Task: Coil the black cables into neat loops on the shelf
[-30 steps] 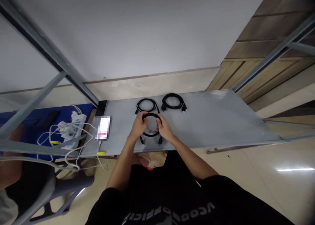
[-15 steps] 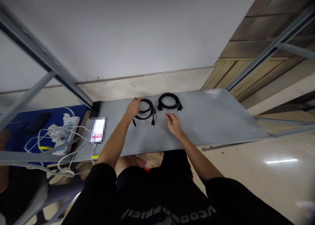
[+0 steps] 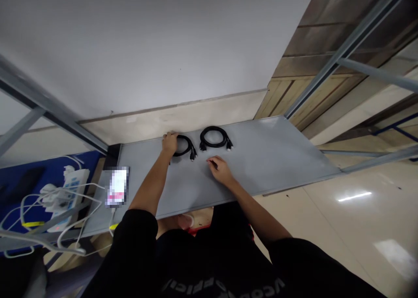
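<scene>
Two coiled black cables with plugs at their ends lie on the grey tabletop [image 3: 261, 159]. My left hand [image 3: 170, 143] rests over the left side of the left cable [image 3: 187, 149], its fingers curled around the loops and hiding part of them. The plug ends of that coil point right and toward me. My right hand [image 3: 221, 169] hovers nearer the front edge, below the right cable [image 3: 215, 137], with thumb and fingers drawn together and nothing visible in them. The right cable lies untouched in a neat ring.
A phone [image 3: 117, 186], its screen pixelated, lies at the table's left end with a white charging cord. Beyond it, a power strip [image 3: 70, 198] with tangled white cords sits on a blue surface [image 3: 16, 180]. Metal posts [image 3: 326, 67] flank the table; a wall [image 3: 176, 113] runs behind.
The view has shifted, moving the scene somewhat left. My left hand has pushed the left cable slightly toward the wall and covers more of it. My right hand stays curled near the front.
</scene>
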Tool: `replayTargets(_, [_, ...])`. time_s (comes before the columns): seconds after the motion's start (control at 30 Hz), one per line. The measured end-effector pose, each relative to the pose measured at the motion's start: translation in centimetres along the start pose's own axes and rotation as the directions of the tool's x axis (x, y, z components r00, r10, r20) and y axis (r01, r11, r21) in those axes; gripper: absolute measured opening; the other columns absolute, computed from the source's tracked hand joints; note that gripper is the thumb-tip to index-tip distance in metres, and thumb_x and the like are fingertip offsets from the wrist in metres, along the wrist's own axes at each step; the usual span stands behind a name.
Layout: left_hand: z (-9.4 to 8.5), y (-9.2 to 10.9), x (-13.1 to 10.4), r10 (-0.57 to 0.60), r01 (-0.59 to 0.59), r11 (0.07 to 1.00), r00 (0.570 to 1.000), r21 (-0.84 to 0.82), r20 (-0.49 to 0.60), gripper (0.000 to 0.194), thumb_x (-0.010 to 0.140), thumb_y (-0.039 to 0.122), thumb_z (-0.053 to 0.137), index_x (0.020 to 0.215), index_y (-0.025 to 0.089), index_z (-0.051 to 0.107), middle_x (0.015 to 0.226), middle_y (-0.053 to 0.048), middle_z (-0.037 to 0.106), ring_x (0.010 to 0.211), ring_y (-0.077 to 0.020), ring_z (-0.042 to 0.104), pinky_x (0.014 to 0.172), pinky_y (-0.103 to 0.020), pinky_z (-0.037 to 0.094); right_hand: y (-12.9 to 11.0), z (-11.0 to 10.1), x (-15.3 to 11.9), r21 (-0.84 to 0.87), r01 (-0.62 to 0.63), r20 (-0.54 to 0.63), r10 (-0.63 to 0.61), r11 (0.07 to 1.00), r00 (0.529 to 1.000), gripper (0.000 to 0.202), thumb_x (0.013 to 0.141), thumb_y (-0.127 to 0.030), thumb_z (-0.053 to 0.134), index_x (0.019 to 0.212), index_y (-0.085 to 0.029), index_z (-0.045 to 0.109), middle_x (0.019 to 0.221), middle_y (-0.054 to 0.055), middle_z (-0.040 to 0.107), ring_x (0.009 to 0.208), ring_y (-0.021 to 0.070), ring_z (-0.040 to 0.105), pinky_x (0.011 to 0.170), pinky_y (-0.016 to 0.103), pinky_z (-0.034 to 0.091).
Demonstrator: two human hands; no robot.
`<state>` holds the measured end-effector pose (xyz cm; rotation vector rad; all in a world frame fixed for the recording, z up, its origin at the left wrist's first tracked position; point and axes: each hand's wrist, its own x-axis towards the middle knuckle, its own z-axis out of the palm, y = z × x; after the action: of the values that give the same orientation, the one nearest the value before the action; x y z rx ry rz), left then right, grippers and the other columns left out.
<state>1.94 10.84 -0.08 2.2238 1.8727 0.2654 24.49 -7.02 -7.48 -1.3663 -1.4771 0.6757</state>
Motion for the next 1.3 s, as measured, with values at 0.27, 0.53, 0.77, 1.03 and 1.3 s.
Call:
replayTargets(0.27, [-0.2,0.4,0.2,-0.020,0.018,0.998,0.999,0.052,0.026,0.061,0.101,0.006,0.046,0.156,0.020,0.068,0.153,-0.024,0.064,0.141,-0.0423,0.059,0.115,-0.059,0.053,0.9,0.4,0.0,0.011,0.041,-0.027,-0.041,0.999,0.999,0.022,0.100,-0.035,0.060,0.098,-0.023,0.078,0.099,0.012,0.080,0.092,0.0269,0.073,0.087,0.042,0.062])
replayTargets(0.53, [-1.1,0.5,-0.1,-0.021,0.020,1.000,0.999,-0.004,-0.042,0.060,0.100,0.003,0.048,0.154,0.018,0.069,0.146,-0.025,0.069,0.135,-0.0406,0.064,0.113,-0.056,0.055,2.0,-4.1,8.1,-0.159,0.021,-0.246,-0.060,0.987,0.967,0.027,0.099,-0.035,0.060,0.109,-0.022,0.081,0.115,0.015,0.082,0.112,0.0316,0.073,0.104,0.051,0.061])
replayTargets(0.77, [2.5,-2.6,-12.7,-0.003,-0.278,0.881,0.806,-0.383,-0.591,0.032,0.107,0.024,0.053,0.130,0.020,0.075,0.126,-0.016,0.077,0.124,-0.0318,0.068,0.117,-0.052,0.053,5.1,-5.9,14.5,-0.399,-0.131,-0.186,0.060,0.907,0.981,0.046,0.088,-0.020,0.068,0.132,-0.013,0.078,0.141,0.024,0.075,0.140,0.0397,0.064,0.128,0.061,0.045])
replayTargets(1.03, [5.0,-3.2,-23.9,0.023,-0.226,0.851,0.917,-0.473,-0.397,0.024,0.105,0.021,0.057,0.110,0.023,0.080,0.111,-0.011,0.082,0.111,-0.0278,0.075,0.103,-0.046,0.062,5.5,-5.2,15.7,-0.282,-0.131,-0.205,0.074,0.950,0.976,0.020,0.091,-0.017,0.059,0.101,-0.019,0.076,0.113,0.021,0.080,0.124,0.0369,0.071,0.123,0.064,0.045])
replayTargets(1.3, [4.0,-3.2,-22.7,-0.100,-0.125,0.804,0.936,-0.581,-0.339,0.022,0.103,0.027,0.060,0.105,0.022,0.081,0.104,-0.011,0.084,0.104,-0.0274,0.079,0.098,-0.044,0.063,2.3,-6.6,13.5,0.051,-0.121,-0.293,0.131,0.991,0.947,0.023,0.104,-0.042,0.059,0.116,-0.023,0.065,0.096,0.006,0.073,0.074,0.0177,0.064,0.066,0.033,0.054])
